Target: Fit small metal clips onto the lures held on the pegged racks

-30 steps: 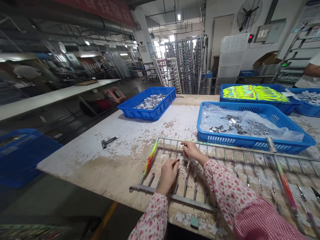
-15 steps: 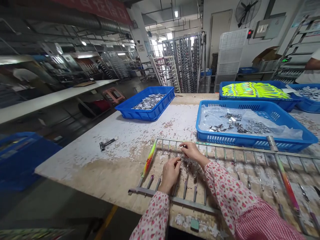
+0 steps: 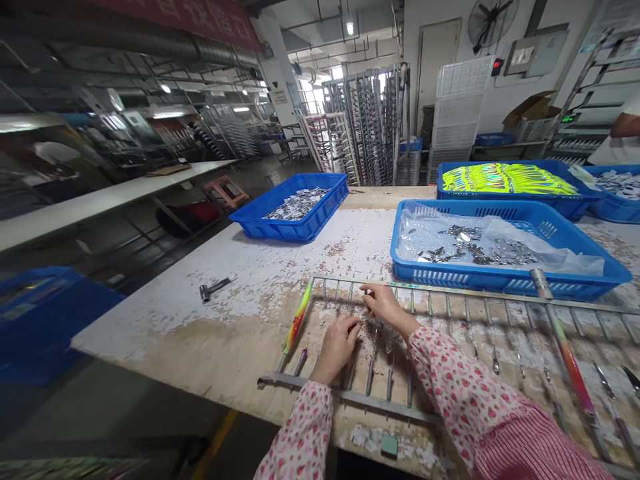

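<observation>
A metal rack frame (image 3: 385, 404) with rows of short pegs lies flat on the worktable. My left hand (image 3: 338, 348) is over its left part, fingers bent in a pinch; what they hold, if anything, is hidden. Just beyond it, my right hand (image 3: 384, 304) is near the far rail (image 3: 470, 291), thumb and fingers closed together, their contents too small to make out. Small shiny metal pieces (image 3: 389, 345) hang at pegs beside my hands. A yellow-to-red painted bar (image 3: 299, 317) forms the frame's left end.
Beyond the frame stands a blue basket (image 3: 440, 272) lined with plastic and holding shiny metal pieces. Another blue tray (image 3: 320, 227) is at the back left. A socket-like tool (image 3: 214, 289) lies left, a green block (image 3: 389, 445) near the front edge. A person's arm (image 3: 627, 125) shows far right.
Both hands keep nearly the same place and closed pose over the rack. The view has shifted very slightly; no object has clearly moved.
</observation>
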Demonstrator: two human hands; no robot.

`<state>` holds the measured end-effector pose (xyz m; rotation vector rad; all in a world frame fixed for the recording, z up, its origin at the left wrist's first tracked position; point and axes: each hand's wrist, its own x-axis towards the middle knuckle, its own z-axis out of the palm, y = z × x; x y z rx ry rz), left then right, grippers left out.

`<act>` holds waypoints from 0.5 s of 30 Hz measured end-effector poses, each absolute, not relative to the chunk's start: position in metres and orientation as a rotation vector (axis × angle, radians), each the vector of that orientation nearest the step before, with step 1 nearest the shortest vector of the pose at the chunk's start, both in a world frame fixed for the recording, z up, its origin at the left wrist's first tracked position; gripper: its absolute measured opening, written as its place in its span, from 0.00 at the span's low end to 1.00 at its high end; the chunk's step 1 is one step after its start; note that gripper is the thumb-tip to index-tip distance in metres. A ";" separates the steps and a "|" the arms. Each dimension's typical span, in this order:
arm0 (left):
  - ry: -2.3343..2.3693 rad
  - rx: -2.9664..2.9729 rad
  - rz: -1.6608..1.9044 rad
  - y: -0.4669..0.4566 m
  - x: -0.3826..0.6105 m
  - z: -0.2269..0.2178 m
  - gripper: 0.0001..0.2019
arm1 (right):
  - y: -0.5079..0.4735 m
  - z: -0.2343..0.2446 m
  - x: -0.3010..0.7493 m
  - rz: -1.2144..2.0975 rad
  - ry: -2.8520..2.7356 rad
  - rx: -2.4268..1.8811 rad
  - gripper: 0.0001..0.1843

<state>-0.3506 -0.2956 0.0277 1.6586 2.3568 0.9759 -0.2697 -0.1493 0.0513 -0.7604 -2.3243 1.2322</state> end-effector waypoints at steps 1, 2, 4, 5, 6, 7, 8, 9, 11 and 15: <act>2.354 1.674 0.933 -0.297 -0.353 0.030 0.12 | -0.155 0.053 -0.264 1.131 -2.335 -0.750 0.15; 2.344 1.690 0.893 -0.298 -0.356 0.033 0.12 | -0.163 0.053 -0.258 1.044 -2.356 -0.740 0.13; 2.306 1.713 0.830 -0.300 -0.363 0.038 0.11 | -0.183 0.050 -0.245 1.088 -2.477 -0.695 0.07; 2.285 1.717 0.811 -0.301 -0.366 0.040 0.11 | -0.194 0.046 -0.240 1.241 -2.564 -0.657 0.07; 2.264 1.718 0.799 -0.302 -0.369 0.042 0.11 | -0.207 0.041 -0.235 1.458 -2.635 -0.602 0.07; 2.248 1.719 0.789 -0.303 -0.371 0.044 0.10 | -0.219 0.035 -0.232 1.665 -2.655 -0.556 0.06; 2.238 1.722 0.778 -0.304 -0.373 0.046 0.11 | -0.231 0.028 -0.230 1.798 -2.627 -0.536 0.05; 2.233 1.728 0.766 -0.304 -0.375 0.047 0.12 | -0.241 0.021 -0.229 1.837 -2.574 -0.528 0.05; 2.229 1.749 0.744 -0.306 -0.377 0.049 0.13 | -0.256 0.009 -0.231 1.725 -2.466 -0.541 0.08; 2.212 1.787 0.735 -0.309 -0.376 0.052 0.15 | -0.265 -0.007 -0.237 1.559 -2.378 -0.528 0.09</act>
